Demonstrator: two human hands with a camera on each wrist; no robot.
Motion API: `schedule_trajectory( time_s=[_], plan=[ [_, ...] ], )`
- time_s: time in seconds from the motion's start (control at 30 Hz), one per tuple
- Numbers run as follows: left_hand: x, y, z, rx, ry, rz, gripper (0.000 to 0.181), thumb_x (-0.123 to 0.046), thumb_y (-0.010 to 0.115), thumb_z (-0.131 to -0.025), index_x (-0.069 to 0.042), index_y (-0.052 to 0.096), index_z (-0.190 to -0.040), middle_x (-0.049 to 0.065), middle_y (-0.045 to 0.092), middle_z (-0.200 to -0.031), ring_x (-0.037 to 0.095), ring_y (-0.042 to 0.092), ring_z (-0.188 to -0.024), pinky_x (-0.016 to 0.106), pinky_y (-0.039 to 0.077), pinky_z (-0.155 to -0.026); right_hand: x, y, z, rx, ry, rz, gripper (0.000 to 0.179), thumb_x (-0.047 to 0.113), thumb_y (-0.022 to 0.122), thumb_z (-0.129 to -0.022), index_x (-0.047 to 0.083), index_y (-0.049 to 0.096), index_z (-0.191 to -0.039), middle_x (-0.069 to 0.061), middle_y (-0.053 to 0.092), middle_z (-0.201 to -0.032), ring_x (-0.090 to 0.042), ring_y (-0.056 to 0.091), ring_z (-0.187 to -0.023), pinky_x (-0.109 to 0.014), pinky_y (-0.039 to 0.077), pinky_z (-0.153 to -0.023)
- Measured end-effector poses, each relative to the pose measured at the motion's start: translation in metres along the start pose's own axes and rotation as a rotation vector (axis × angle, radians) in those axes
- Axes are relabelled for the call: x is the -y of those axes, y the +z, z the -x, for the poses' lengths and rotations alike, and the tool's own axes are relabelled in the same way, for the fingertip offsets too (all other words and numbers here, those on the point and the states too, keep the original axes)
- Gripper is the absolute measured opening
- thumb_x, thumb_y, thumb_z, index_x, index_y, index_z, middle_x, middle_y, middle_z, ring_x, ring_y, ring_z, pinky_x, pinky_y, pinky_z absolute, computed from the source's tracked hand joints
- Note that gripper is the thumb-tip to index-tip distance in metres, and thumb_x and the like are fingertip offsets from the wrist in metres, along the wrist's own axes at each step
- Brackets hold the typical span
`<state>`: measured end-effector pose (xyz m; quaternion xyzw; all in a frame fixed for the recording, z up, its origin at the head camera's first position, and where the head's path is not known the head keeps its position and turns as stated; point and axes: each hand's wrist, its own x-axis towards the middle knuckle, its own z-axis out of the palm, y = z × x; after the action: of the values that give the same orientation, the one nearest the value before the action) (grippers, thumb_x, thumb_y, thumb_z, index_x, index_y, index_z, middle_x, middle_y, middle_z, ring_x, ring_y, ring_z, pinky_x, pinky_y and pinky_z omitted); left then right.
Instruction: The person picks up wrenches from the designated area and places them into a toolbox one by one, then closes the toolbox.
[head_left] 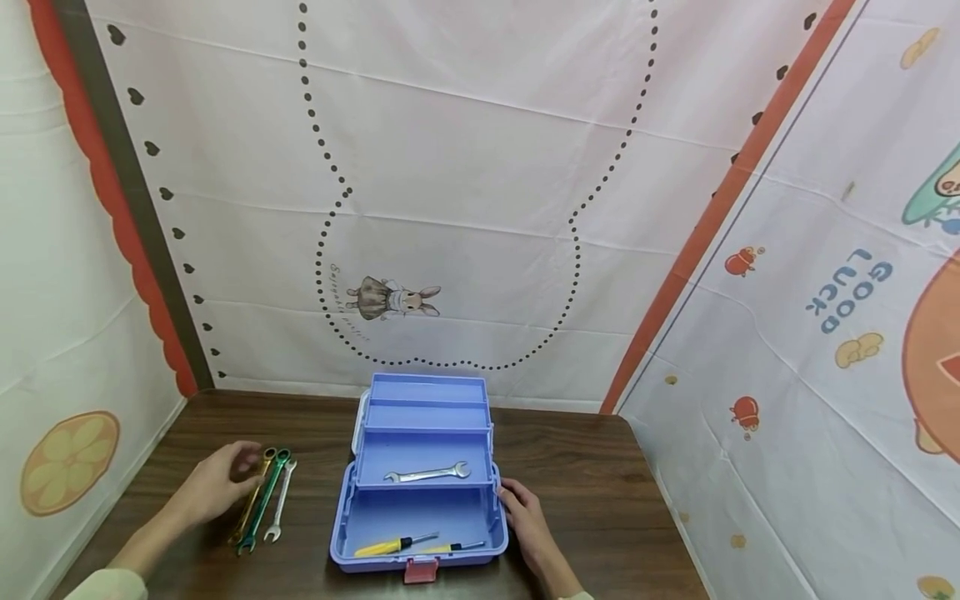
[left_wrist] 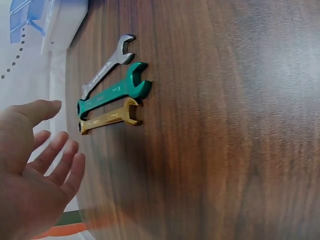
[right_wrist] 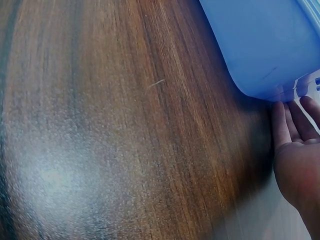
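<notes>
Three wrenches lie side by side on the left of the table: a gold wrench (left_wrist: 107, 119), a green wrench (head_left: 264, 502) and a silver wrench (head_left: 281, 502). My left hand (head_left: 217, 483) hovers at the gold one, fingers loosely bent with nothing between them; the left wrist view shows the palm apart from the wrenches. A blue toolbox (head_left: 337, 533) stands open in the middle. My right hand (head_left: 528, 521) touches its right side with the fingertips. In the toolbox's raised tray (head_left: 375, 454) sits another silver wrench (head_left: 427, 474). Two yellow-handled screwdrivers (head_left: 384, 547) lie in the bottom.
The brown wooden table (head_left: 592, 492) carries everything. Printed cloth walls (head_left: 480, 275) close off its back and both sides. A red latch (head_left: 421, 571) juts from the toolbox's front. Behind the tray, an upper divided tray (head_left: 429, 388) stands higher.
</notes>
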<state>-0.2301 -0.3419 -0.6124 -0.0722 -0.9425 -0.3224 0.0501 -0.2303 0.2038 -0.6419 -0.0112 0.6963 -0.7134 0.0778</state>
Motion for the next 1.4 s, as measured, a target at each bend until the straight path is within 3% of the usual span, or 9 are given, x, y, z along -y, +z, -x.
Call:
schedule_trajectory(
  time_s=[0.13, 0.37, 0.7, 1.4],
  plan=[
    [0.006, 0.003, 0.005, 0.017, -0.016, 0.004, 0.057, -0.014, 0.085, -0.090, 0.011, 0.058, -0.133, 0.018, 0.070, -0.117, 0.031, 0.067, -0.102, 0.039, 0.057, -0.081, 0.000, 0.001, -0.001, 0.007, 0.001, -0.007, 0.043, 0.023, 0.059, -0.110, -0.010, 0.059, -0.138, -0.019, 0.066, -0.132, -0.022, 0.066, -0.116, -0.030, 0.057, -0.094],
    [0.012, 0.008, 0.010, 0.026, -0.043, 0.009, 0.056, -0.018, 0.084, -0.092, 0.013, 0.058, -0.131, 0.021, 0.068, -0.116, 0.032, 0.067, -0.101, 0.045, 0.057, -0.082, -0.001, 0.000, -0.001, 0.006, 0.003, -0.011, 0.042, 0.023, 0.057, -0.110, -0.009, 0.060, -0.138, -0.019, 0.066, -0.132, -0.022, 0.066, -0.117, -0.031, 0.058, -0.093],
    [0.014, 0.012, 0.015, 0.031, -0.073, 0.014, 0.048, -0.015, 0.084, -0.089, 0.012, 0.063, -0.123, 0.015, 0.069, -0.110, 0.028, 0.067, -0.097, 0.035, 0.056, -0.077, -0.001, -0.001, -0.001, 0.004, 0.007, -0.011, 0.043, 0.023, 0.058, -0.110, -0.009, 0.059, -0.138, -0.019, 0.066, -0.133, -0.022, 0.066, -0.117, -0.031, 0.058, -0.094],
    [0.017, 0.021, 0.016, 0.056, -0.135, 0.037, 0.042, -0.009, 0.080, -0.091, 0.014, 0.061, -0.121, 0.014, 0.067, -0.104, 0.028, 0.066, -0.095, 0.043, 0.057, -0.078, 0.000, 0.000, -0.002, -0.005, 0.012, -0.008, 0.042, 0.023, 0.059, -0.109, -0.009, 0.060, -0.137, -0.018, 0.067, -0.131, -0.021, 0.066, -0.115, -0.031, 0.058, -0.093]
  ],
)
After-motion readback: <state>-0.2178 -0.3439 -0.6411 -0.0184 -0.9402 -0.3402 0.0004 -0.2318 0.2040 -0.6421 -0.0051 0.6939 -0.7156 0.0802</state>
